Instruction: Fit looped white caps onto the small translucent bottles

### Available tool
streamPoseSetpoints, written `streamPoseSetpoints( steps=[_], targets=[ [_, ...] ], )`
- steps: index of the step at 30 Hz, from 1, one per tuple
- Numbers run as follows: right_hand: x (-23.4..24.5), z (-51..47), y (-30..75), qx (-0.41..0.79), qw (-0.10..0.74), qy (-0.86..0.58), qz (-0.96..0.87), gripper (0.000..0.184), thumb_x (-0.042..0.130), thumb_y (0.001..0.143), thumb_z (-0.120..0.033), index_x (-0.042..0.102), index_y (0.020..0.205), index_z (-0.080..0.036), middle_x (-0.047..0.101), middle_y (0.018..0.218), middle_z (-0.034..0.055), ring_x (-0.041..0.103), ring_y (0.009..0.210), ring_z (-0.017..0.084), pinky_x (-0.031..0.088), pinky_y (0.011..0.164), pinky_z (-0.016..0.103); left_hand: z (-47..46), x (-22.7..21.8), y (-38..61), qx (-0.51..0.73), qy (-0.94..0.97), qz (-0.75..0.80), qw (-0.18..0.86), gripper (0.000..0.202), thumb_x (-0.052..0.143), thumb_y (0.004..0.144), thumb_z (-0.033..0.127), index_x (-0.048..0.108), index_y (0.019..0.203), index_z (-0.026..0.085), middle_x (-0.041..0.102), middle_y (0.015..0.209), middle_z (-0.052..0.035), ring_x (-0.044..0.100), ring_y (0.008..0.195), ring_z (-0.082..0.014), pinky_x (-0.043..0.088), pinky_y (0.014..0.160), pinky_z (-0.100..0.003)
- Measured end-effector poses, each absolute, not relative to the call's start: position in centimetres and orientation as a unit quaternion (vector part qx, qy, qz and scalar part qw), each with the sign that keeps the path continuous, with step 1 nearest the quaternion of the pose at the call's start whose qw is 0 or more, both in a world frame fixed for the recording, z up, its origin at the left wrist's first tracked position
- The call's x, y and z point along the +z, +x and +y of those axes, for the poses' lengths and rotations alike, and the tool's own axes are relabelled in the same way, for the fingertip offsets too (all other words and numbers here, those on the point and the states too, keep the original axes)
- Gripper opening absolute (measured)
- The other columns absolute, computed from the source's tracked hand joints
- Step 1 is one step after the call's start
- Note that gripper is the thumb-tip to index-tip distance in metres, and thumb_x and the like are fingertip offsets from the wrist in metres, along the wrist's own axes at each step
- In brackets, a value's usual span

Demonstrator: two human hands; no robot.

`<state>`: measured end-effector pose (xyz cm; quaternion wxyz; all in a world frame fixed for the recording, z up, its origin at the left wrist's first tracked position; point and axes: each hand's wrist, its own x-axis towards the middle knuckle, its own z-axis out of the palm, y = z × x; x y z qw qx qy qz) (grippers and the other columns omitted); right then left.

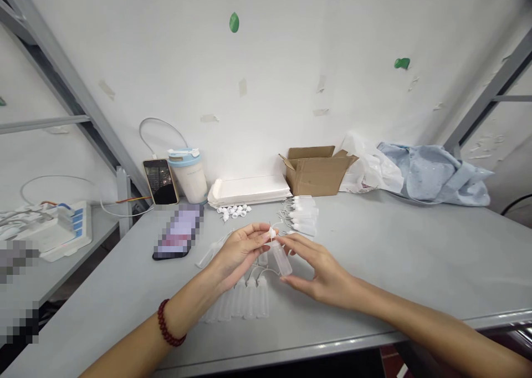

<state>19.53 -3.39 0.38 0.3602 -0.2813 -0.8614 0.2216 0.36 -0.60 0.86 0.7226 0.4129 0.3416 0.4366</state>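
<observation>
My left hand, with a dark red bead bracelet at the wrist, pinches a small white cap with a thin metal tip standing up from it. Just below the cap is a translucent plastic bottle, slightly tilted. My right hand grips this bottle, thumb near its base and fingers near its neck. Whether cap and bottle touch is hard to make out. Beneath my hands lie several similar bottles with thin curved tubes, partly hidden by the left forearm. More capped bottles lie in a stack behind.
Loose white caps lie before a white tray. An open cardboard box, a white plastic bag and blue cloth line the wall. At left are a cup, a propped phone and a flat phone.
</observation>
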Motion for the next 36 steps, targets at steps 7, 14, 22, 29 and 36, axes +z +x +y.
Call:
streamPoseSetpoints(
  steps=[7, 14, 22, 29, 36],
  targets=[
    [0.2, -3.1, 19.6, 0.299, 0.375, -0.319, -0.817, 0.059, 0.064, 0.076, -0.022, 0.043, 0.131, -0.026, 0.058, 0.104, 0.0059, 0.054, 0.078, 0.014, 0.049, 0.078, 0.035, -0.5, 0.9, 0.5, 0.445, 0.417, 0.336, 0.718, 0.019, 0.070, 0.072, 0.020, 0.061, 0.088, 0.015, 0.064, 0.091, -0.0036, 0.057, 0.085, -0.0129, 0.040, 0.082, -0.027],
    [0.2, -3.3, 19.3, 0.424, 0.380, -0.324, -0.755, 0.054, 0.062, 0.076, -0.020, 0.047, 0.128, -0.020, 0.059, 0.101, 0.0064, 0.056, 0.075, 0.013, 0.051, 0.073, 0.033, -0.8, 1.0, 0.4, 0.439, 0.480, 0.335, 0.681, 0.016, 0.067, 0.076, 0.024, 0.060, 0.089, 0.016, 0.061, 0.090, -0.0031, 0.055, 0.083, -0.0131, 0.040, 0.078, -0.025],
    [1.0, -3.5, 19.1, 0.465, 0.340, -0.352, -0.738, 0.042, 0.054, 0.083, -0.026, 0.049, 0.125, -0.019, 0.061, 0.081, 0.0027, 0.063, 0.070, 0.016, 0.050, 0.065, 0.030, -1.2, 1.1, 0.5, 0.426, 0.534, 0.369, 0.630, 0.020, 0.067, 0.075, 0.027, 0.062, 0.091, 0.018, 0.064, 0.089, -0.0033, 0.056, 0.082, -0.0148, 0.040, 0.076, -0.026],
    [1.3, -3.0, 19.1, 0.585, 0.338, -0.302, -0.672, 0.033, 0.055, 0.083, -0.035, 0.057, 0.110, -0.015, 0.059, 0.087, 0.0039, 0.062, 0.069, 0.015, 0.049, 0.061, 0.028, -1.2, 1.0, 0.4, 0.427, 0.575, 0.364, 0.595, 0.017, 0.065, 0.077, 0.028, 0.062, 0.091, 0.018, 0.064, 0.096, -0.0047, 0.056, 0.092, -0.0175, 0.040, 0.083, -0.029],
    [1.1, -2.6, 19.1, 0.675, 0.339, -0.267, -0.598, 0.034, 0.061, 0.080, -0.035, 0.051, 0.107, -0.016, 0.063, 0.093, 0.0064, 0.062, 0.068, 0.013, 0.046, 0.062, 0.028, -1.1, 1.2, 0.3, 0.428, 0.582, 0.365, 0.587, 0.021, 0.065, 0.076, 0.031, 0.062, 0.092, 0.018, 0.063, 0.096, -0.0051, 0.055, 0.094, -0.0184, 0.040, 0.085, -0.030]
  ],
)
